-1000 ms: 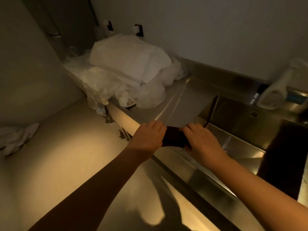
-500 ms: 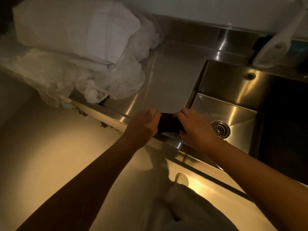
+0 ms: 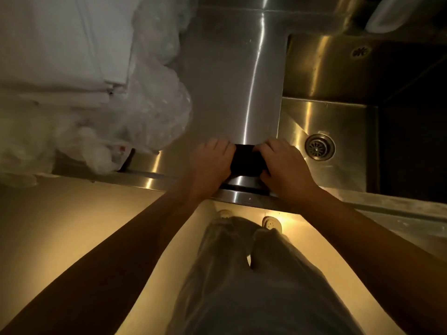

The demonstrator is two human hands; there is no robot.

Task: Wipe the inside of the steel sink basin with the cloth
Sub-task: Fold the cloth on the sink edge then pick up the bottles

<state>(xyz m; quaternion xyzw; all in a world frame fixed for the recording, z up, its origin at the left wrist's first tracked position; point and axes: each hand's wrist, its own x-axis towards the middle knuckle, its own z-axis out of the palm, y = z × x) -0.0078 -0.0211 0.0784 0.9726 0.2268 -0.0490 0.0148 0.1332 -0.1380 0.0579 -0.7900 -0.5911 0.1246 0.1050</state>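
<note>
A small dark cloth (image 3: pixel 246 160) lies on the steel counter (image 3: pixel 232 88) near its front edge, just left of the sink. My left hand (image 3: pixel 211 163) grips its left side and my right hand (image 3: pixel 284 165) grips its right side, fingers curled over it. The steel sink basin (image 3: pixel 338 117) opens to the right of my right hand, with a round drain (image 3: pixel 319 146) in its floor. The basin's right part lies in deep shadow.
A pile of white folded sheets and crumpled plastic bags (image 3: pixel 101 93) fills the counter's left side. A white spray bottle (image 3: pixel 396 18) stands behind the sink. My legs and shoes (image 3: pixel 271 222) are below the counter's front edge.
The view has tipped down and moved closer over the counter, bringing my legs into sight. Both hands still hold the dark cloth at the same spot by the sink's left edge.
</note>
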